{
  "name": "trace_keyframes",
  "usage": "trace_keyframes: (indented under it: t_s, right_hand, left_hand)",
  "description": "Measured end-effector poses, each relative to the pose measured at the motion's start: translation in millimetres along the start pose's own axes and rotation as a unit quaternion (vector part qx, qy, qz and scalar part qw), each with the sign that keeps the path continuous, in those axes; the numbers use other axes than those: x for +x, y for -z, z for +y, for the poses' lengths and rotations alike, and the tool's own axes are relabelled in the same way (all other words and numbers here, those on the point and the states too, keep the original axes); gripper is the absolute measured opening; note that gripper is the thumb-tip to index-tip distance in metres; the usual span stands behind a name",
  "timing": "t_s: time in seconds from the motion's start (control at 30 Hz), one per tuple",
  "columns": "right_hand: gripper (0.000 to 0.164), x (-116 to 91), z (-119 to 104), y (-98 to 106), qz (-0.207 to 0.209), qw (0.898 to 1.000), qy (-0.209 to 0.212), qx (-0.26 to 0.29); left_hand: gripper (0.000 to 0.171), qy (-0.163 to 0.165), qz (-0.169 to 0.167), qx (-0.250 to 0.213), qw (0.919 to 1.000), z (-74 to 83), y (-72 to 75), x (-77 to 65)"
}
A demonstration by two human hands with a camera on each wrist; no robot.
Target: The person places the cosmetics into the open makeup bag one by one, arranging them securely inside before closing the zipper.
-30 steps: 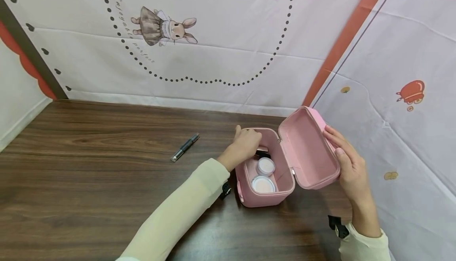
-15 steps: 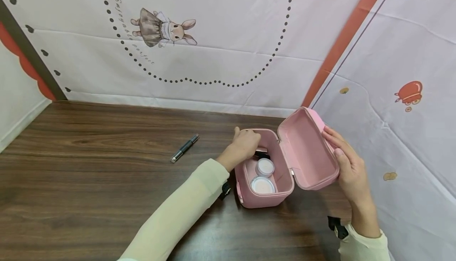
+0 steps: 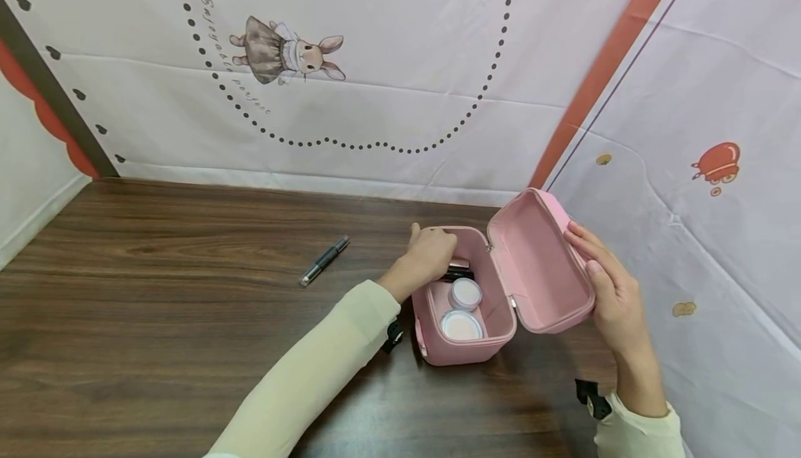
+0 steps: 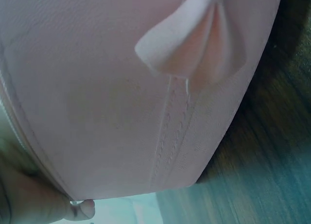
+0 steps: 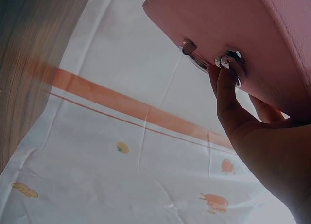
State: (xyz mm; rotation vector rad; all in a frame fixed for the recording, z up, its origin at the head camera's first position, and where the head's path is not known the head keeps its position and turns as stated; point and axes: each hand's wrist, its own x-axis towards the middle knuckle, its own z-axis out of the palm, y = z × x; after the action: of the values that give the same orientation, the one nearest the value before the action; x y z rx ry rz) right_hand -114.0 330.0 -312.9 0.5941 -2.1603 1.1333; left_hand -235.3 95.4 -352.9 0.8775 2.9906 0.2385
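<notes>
Little has shifted: your right hand (image 3: 612, 290) grips the case's (image 3: 462, 354) lid (image 3: 539, 258) at two o'clock, probably light, best rim-held; your left hand's (image 3: 430, 255) grasp: can't tell.

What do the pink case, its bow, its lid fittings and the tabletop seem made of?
Pink case: probably leather or imitation leather, fairly matte; faint grain and stitching show.
Bow: likely similar or thick fabric, matte; soft folds show.
Lid fittings: apparently polished metal, given bright glints.
Tabletop: wood or wood-effect laminate, slightly glossy; dark streaks and a pale reflection show.
</notes>
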Motion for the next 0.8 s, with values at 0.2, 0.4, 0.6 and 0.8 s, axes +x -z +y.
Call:
trace_keyframes:
  t_s: [0.2, 0.4, 0.6, 0.8]
  right_hand:
    - [0.036, 0, 0, 1, -0.001, 1.000, 0.001, 0.001]
    - [0.036, 1, 0, 1, -0.006, 1.000, -0.003, -0.002]
    - [0.036, 4, -9, -3, -0.005, 1.000, 0.000, 0.000]
    - [0.036, 0, 3, 1, -0.002, 1.000, -0.006, 0.005]
  left_hand:
    - [0.013, -0.063, 0.012, -0.116, 0.9912, -13.5, 3.8, -4.7]
    - [0.029, -0.131, 0.031, -0.210, 0.9684, -40.6, 17.3, -19.3]
    - [0.035, -0.157, 0.086, -0.273, 0.9452, -77.3, 32.4, -38.7]
    - [0.042, -0.128, 0.053, -0.243, 0.9602, -111.0, 41.4, -48.2]
